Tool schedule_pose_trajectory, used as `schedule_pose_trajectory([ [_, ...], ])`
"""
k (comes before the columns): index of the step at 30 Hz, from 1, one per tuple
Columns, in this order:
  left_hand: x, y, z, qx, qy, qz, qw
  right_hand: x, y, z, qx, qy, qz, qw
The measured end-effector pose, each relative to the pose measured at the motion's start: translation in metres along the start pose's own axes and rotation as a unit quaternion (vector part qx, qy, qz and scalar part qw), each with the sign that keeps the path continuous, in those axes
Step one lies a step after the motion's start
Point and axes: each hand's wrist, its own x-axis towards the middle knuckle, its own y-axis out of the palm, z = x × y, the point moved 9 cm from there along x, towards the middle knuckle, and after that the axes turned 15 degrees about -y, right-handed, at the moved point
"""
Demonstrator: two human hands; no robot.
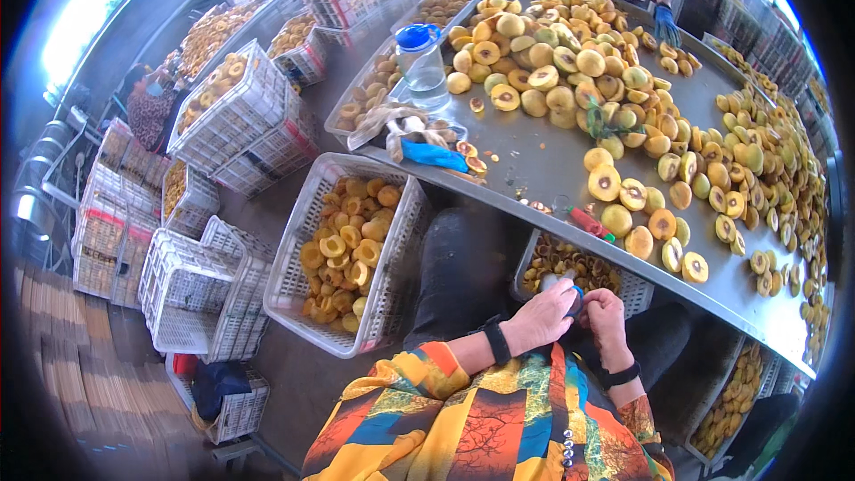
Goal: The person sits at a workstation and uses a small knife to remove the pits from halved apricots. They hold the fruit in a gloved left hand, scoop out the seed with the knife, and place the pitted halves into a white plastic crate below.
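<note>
My left hand (546, 315) is over my lap, its back up, with a blue ring-shaped object (575, 301) against its thumb side that looks held there. Something whitish (550, 282) shows by its fingertips, too blurred to name. Close on the right, my right hand (605, 318) has curled fingers near the ring; whether they pinch anything is hidden. Beyond both hands a white crate of brown fruit pieces (580, 263) sits partly under the metal table (518, 147). A red-handled tool with a green end (591, 223) lies at the table's edge, near halved yellow peaches (604, 182).
Left on the table are a blue-lidded water bottle (423, 73), cloth gloves (394, 121) and a blue glove (435, 155). A crate of pitted halves (340, 250) stands beside my left leg. Across the table, a person's blue-gloved hand (666, 27) is near peaches. Stacked crates (234, 123) stand farther left.
</note>
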Motion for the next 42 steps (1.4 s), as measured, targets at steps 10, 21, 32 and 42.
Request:
schedule_pose_trajectory([
  [10,0.011,0.002,0.007,-0.066,0.043,-0.070,0.994,-0.001,0.007,0.016,-0.212,-0.123,0.041,0.969],
  [21,-0.002,-0.011,-0.032,0.188,0.189,-0.120,0.956,0.011,-0.007,0.003,-0.242,-0.191,-0.018,0.951],
  [32,-0.024,0.017,-0.035,0.365,0.385,-0.080,0.844,0.008,0.013,0.031,-0.179,-0.188,-0.006,0.966],
  [42,0.014,0.054,0.041,0.214,0.027,0.185,0.959,-0.001,0.023,0.036,-0.268,-0.260,0.036,0.927],
])
